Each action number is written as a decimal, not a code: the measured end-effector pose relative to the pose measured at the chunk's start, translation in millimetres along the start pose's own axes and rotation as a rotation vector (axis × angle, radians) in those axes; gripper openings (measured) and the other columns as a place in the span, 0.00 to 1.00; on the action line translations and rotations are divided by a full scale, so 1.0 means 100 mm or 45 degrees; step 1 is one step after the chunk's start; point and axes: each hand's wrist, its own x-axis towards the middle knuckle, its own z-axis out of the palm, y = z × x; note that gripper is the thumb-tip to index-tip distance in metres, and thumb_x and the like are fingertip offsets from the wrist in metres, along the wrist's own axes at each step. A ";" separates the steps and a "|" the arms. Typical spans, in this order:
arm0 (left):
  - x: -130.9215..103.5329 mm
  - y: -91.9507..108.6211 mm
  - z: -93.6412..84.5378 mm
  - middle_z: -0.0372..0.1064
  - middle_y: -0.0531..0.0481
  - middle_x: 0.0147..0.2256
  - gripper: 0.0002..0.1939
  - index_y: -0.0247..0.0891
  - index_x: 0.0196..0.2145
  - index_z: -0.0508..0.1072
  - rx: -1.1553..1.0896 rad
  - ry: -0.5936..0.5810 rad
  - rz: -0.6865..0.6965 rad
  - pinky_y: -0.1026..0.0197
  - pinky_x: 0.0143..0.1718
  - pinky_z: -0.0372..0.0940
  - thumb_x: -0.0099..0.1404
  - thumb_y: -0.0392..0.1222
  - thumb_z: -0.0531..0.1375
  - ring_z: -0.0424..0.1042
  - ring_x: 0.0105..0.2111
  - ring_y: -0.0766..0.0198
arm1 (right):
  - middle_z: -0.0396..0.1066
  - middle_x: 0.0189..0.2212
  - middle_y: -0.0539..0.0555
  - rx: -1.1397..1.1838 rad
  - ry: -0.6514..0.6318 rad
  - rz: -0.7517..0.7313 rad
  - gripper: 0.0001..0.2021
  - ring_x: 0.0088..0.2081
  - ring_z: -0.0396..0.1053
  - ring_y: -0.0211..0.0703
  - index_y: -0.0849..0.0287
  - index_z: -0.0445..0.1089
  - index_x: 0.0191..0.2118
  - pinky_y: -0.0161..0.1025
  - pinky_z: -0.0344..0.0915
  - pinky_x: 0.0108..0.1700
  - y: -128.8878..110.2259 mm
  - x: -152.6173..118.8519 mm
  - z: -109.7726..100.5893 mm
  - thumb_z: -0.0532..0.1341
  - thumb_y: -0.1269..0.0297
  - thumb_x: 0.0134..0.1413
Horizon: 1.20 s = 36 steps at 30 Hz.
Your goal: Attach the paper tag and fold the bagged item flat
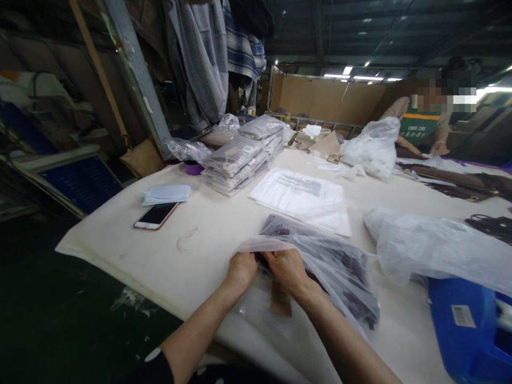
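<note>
A dark folded fabric piece point(340, 250) lies inside a clear plastic bag point(366, 314) near the front edge of the table. My left hand point(242, 269) is at the bag's near left side, its fingers curled at the opening. Close beside it, my right hand point(287, 271) reaches under the bag's upper film, fingers closed on the edge of the dark fabric. The fingertips of both hands are partly hidden by film and cloth. Under my right wrist hangs a brown cardboard tag point(281, 300).
Bagged garments point(240, 154) are stacked at the back left. A phone point(156, 216) lies partly under folded paper point(167, 194). Flat white bags point(302, 197) lie ahead. Loose plastic point(436, 245) and a blue tape-dispenser-like device point(460, 325) are at right. A co-worker point(420, 125) stands across the table.
</note>
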 end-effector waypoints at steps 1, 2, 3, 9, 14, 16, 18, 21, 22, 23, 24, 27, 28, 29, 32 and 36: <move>0.02 0.01 0.01 0.72 0.42 0.43 0.12 0.33 0.38 0.73 0.030 -0.009 -0.022 0.49 0.56 0.56 0.57 0.27 0.56 0.66 0.50 0.54 | 0.74 0.41 0.58 0.009 -0.006 0.006 0.12 0.45 0.69 0.50 0.60 0.73 0.39 0.39 0.60 0.43 0.01 0.00 0.00 0.53 0.65 0.60; 0.03 0.02 0.01 0.72 0.41 0.42 0.11 0.33 0.38 0.74 0.057 -0.022 -0.042 0.51 0.55 0.57 0.57 0.28 0.56 0.67 0.49 0.52 | 0.74 0.41 0.57 0.022 -0.012 0.011 0.12 0.45 0.69 0.50 0.59 0.73 0.40 0.39 0.60 0.43 0.01 0.00 0.00 0.52 0.65 0.60; 0.05 0.03 0.02 0.72 0.40 0.42 0.11 0.33 0.38 0.74 0.073 -0.030 -0.056 0.53 0.54 0.58 0.57 0.29 0.56 0.67 0.49 0.52 | 0.75 0.40 0.56 0.038 -0.019 0.014 0.12 0.44 0.70 0.49 0.58 0.73 0.40 0.39 0.61 0.43 0.02 0.00 0.00 0.52 0.65 0.60; 0.12 0.00 0.08 0.73 0.45 0.39 0.10 0.33 0.37 0.74 0.064 -0.044 -0.065 0.57 0.48 0.63 0.60 0.30 0.54 0.70 0.44 0.58 | 0.76 0.38 0.54 0.158 -0.044 0.013 0.15 0.43 0.71 0.48 0.56 0.74 0.38 0.39 0.62 0.45 0.07 -0.01 0.01 0.50 0.61 0.60; 0.15 -0.03 0.09 0.72 0.49 0.35 0.08 0.33 0.36 0.71 0.041 -0.090 -0.110 0.55 0.39 0.68 0.65 0.41 0.56 0.72 0.34 0.63 | 0.74 0.43 0.52 0.297 -0.010 0.068 0.14 0.50 0.67 0.48 0.53 0.73 0.40 0.40 0.59 0.51 0.07 -0.01 0.04 0.51 0.59 0.58; 0.16 -0.01 0.08 0.71 0.50 0.33 0.09 0.32 0.34 0.71 0.047 -0.112 -0.140 0.56 0.38 0.68 0.64 0.42 0.57 0.71 0.33 0.64 | 0.74 0.43 0.52 0.364 0.015 0.120 0.13 0.51 0.66 0.48 0.53 0.74 0.40 0.41 0.59 0.52 0.05 0.01 0.05 0.53 0.58 0.56; 0.17 0.01 0.07 0.71 0.50 0.31 0.08 0.32 0.31 0.71 0.053 -0.140 -0.174 0.56 0.37 0.68 0.64 0.41 0.58 0.71 0.32 0.65 | 0.76 0.35 0.54 0.434 0.026 0.212 0.14 0.44 0.71 0.50 0.57 0.75 0.35 0.42 0.64 0.46 0.04 0.04 0.07 0.54 0.58 0.55; 0.17 0.05 0.05 0.71 0.51 0.28 0.09 0.32 0.28 0.71 0.036 -0.180 -0.221 0.58 0.36 0.68 0.64 0.38 0.57 0.71 0.30 0.65 | 0.74 0.22 0.56 0.563 0.003 0.345 0.16 0.29 0.73 0.48 0.63 0.75 0.27 0.40 0.68 0.32 0.05 0.09 0.14 0.53 0.60 0.54; 0.17 0.06 0.05 0.71 0.51 0.27 0.10 0.32 0.27 0.71 0.021 -0.190 -0.234 0.58 0.35 0.68 0.65 0.38 0.57 0.72 0.30 0.66 | 0.73 0.20 0.56 0.605 -0.012 0.362 0.17 0.26 0.73 0.46 0.63 0.74 0.26 0.38 0.68 0.29 0.06 0.11 0.17 0.52 0.60 0.54; 0.18 0.06 0.05 0.71 0.52 0.26 0.10 0.32 0.27 0.71 0.005 -0.197 -0.245 0.59 0.35 0.68 0.65 0.38 0.56 0.72 0.29 0.66 | 0.73 0.20 0.55 0.638 -0.023 0.367 0.16 0.25 0.72 0.45 0.63 0.74 0.27 0.37 0.67 0.28 0.07 0.11 0.20 0.52 0.60 0.53; 0.18 0.06 0.04 0.71 0.52 0.25 0.11 0.31 0.26 0.71 -0.012 -0.205 -0.254 0.59 0.34 0.68 0.64 0.38 0.57 0.72 0.29 0.66 | 0.73 0.20 0.54 0.658 -0.028 0.364 0.16 0.25 0.72 0.43 0.62 0.74 0.28 0.36 0.67 0.28 0.08 0.11 0.23 0.53 0.60 0.53; 0.19 0.05 0.03 0.70 0.53 0.24 0.10 0.31 0.26 0.71 -0.072 -0.242 -0.266 0.61 0.32 0.68 0.65 0.37 0.56 0.71 0.27 0.67 | 0.73 0.21 0.51 0.658 -0.025 0.340 0.14 0.26 0.72 0.42 0.59 0.74 0.35 0.36 0.67 0.29 0.14 0.09 0.28 0.53 0.59 0.53; 0.19 0.04 0.03 0.70 0.54 0.24 0.09 0.31 0.27 0.71 -0.093 -0.258 -0.269 0.61 0.31 0.68 0.65 0.36 0.56 0.71 0.26 0.67 | 0.73 0.21 0.50 0.646 -0.020 0.333 0.14 0.25 0.72 0.42 0.58 0.73 0.36 0.36 0.67 0.29 0.15 0.08 0.28 0.53 0.58 0.54; 0.19 0.04 0.02 0.70 0.54 0.24 0.09 0.32 0.29 0.71 -0.113 -0.272 -0.273 0.62 0.30 0.68 0.65 0.36 0.56 0.70 0.25 0.68 | 0.73 0.21 0.49 0.628 -0.015 0.326 0.15 0.25 0.71 0.42 0.58 0.73 0.37 0.36 0.66 0.29 0.16 0.07 0.29 0.52 0.58 0.54; 0.20 0.03 0.02 0.70 0.53 0.25 0.08 0.31 0.30 0.71 -0.149 -0.298 -0.301 0.63 0.28 0.68 0.65 0.36 0.56 0.70 0.24 0.68 | 0.72 0.20 0.50 0.524 0.018 0.297 0.15 0.25 0.71 0.44 0.57 0.73 0.34 0.39 0.66 0.30 0.18 0.04 0.28 0.52 0.56 0.54; 0.20 0.01 0.03 0.71 0.53 0.27 0.08 0.31 0.32 0.71 -0.169 -0.309 -0.304 0.62 0.30 0.69 0.66 0.36 0.55 0.71 0.25 0.68 | 0.75 0.31 0.54 0.350 0.102 0.216 0.13 0.39 0.71 0.51 0.55 0.73 0.35 0.46 0.64 0.45 0.18 0.03 0.31 0.54 0.57 0.54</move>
